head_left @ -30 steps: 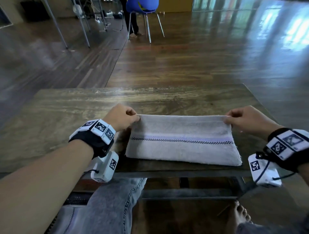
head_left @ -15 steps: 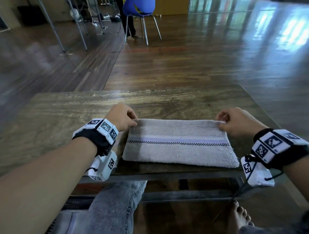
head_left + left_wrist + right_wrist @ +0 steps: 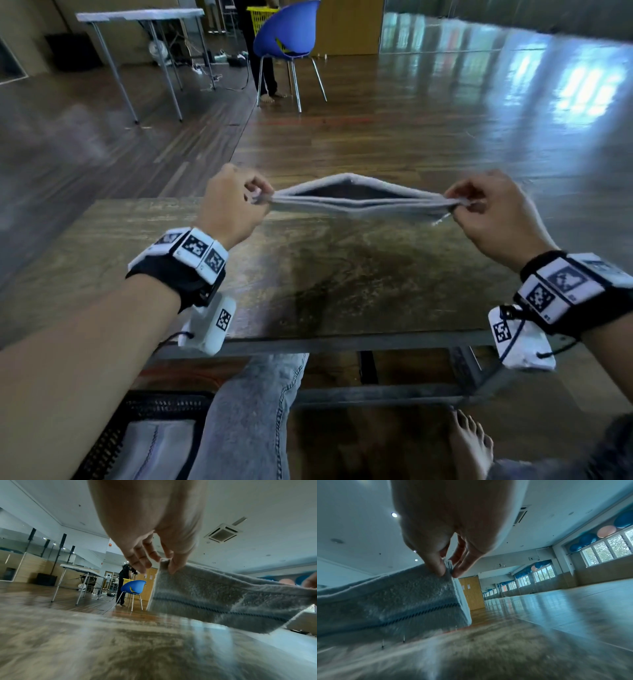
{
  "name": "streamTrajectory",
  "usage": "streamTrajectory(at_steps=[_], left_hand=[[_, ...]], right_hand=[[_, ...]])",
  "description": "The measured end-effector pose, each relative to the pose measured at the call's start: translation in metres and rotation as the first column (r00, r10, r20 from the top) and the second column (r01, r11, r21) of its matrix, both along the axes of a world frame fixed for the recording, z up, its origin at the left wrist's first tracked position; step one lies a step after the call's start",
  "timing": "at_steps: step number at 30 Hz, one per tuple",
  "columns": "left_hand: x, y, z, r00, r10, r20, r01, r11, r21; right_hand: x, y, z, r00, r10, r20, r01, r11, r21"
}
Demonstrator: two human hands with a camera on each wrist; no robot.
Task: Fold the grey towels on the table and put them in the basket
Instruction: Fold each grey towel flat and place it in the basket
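Nearest, low left by the person's knee: black basket (image 3: 102, 442) on the floor, a folded grey towel (image 3: 154, 445) already inside. Denim-clad leg (image 3: 250, 418) and a bare foot (image 3: 469, 445) under the worktop (image 3: 342, 291). Both wrists carried marker-covered bands.

Above the worktop, the second towel (image 3: 359, 202) was held in the air, stretched between both hands, folded layers gaping open along the top edge. Left hand (image 3: 229, 205) pinched the left end, thumb and fingers (image 3: 173, 566) clamped on the corner. Right hand (image 3: 496, 212) pinched the right end, thumb and fingers (image 3: 436, 566) clamped on stacked layers. Dark stitched stripe ran along the towel in both wrist views. Whether its lower edge touched the worktop: cannot tell, wrist views blurred.

Farther back: blue chair (image 3: 287, 37) on the wood floor, a standing person's legs behind it, yellow crate (image 3: 260, 17), white folding table (image 3: 137, 15) at far left.
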State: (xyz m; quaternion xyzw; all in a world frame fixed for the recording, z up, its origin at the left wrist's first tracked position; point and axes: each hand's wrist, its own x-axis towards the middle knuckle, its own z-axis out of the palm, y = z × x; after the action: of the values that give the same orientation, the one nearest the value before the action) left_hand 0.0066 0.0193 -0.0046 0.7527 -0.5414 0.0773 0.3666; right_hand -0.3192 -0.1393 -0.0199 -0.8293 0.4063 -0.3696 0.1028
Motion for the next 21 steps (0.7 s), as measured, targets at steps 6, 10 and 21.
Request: streamTrajectory(at_steps=[6, 10, 21], left_hand=[[-0.002, 0.023, -0.075, 0.953, 0.06, -0.298, 0.084, 0.889, 0.449], [-0.007, 0.021, -0.106, 0.944, 0.227, -0.238, -0.082, 0.863, 0.498], [-0.014, 0.007, -0.104, 0.927, 0.302, -0.22, -0.164, 0.858, 0.486]], right_hand=[[-0.025, 0.019, -0.065, 0.947, 0.084, -0.311, 0.036, 0.932, 0.361], [-0.021, 0.022, -0.096, 0.952, -0.119, -0.282, 0.234, 0.877, 0.419], [-0.006, 0.017, -0.094, 0.934, -0.238, -0.266, 0.343, 0.805, 0.484]])
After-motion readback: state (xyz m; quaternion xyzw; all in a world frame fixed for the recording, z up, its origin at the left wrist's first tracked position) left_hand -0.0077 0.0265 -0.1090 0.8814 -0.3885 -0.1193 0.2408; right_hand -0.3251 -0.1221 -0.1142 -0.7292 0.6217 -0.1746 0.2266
